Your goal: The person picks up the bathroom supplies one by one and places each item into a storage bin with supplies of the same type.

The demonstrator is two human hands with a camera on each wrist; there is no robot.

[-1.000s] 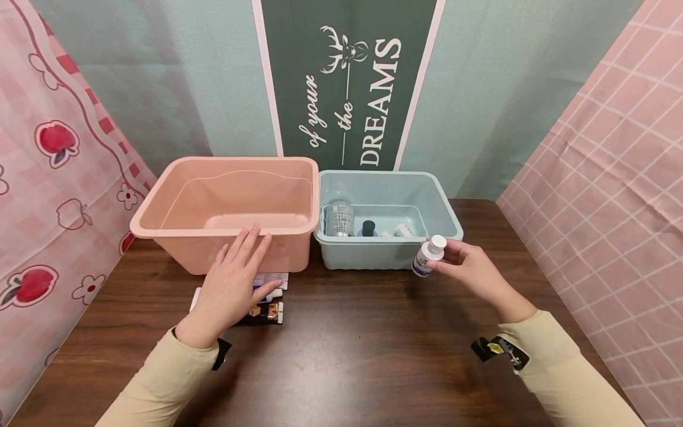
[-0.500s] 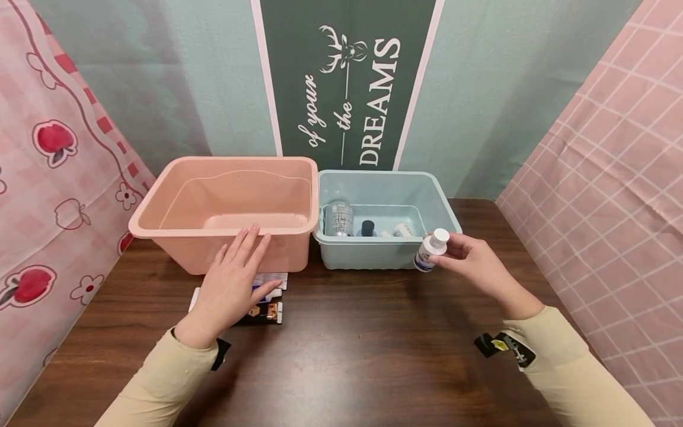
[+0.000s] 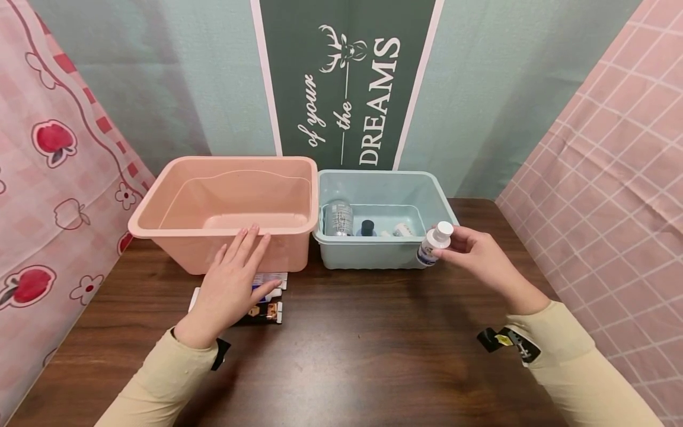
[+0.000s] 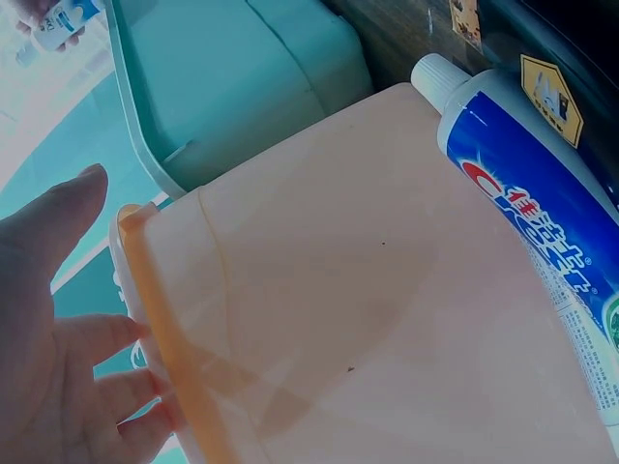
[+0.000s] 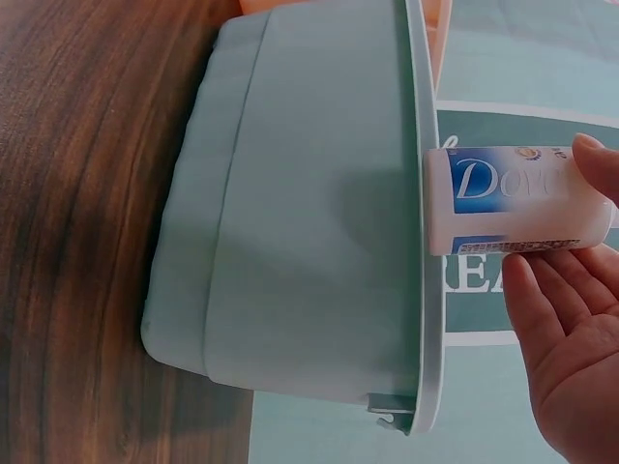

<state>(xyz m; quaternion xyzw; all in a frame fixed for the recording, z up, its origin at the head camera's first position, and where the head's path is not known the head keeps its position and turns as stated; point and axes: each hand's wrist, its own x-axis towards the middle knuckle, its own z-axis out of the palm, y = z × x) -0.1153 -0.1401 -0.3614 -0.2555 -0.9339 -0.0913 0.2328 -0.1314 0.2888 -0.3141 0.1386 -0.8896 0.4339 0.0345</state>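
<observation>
My right hand (image 3: 482, 264) pinches a small white bottle (image 3: 433, 244) with a white cap and a blue label, tilted at the front right corner of the light blue bin (image 3: 368, 255). In the right wrist view the bottle (image 5: 503, 203) reads "Dove", and its base end overlaps the bin's rim. My left hand (image 3: 229, 281) has its fingers extended, with the fingertips touching the front rim of the pink bin (image 3: 285, 249). Beneath that hand lie a blue and white toothpaste tube (image 4: 522, 193) and a black package (image 3: 269, 312), both partly hidden in the head view.
Inside the blue bin are a clear bottle (image 3: 338, 219), a dark-capped bottle (image 3: 367, 228) and a white container (image 3: 402, 229), partly cut off by the rim. Both bins stand side by side on the wooden table (image 3: 368, 367). Hanging cloths (image 3: 603, 166) enclose the back and sides.
My right hand has moved the white bottle slightly up and to the right, toward the blue bin's front right corner. My left hand has stayed in place.
</observation>
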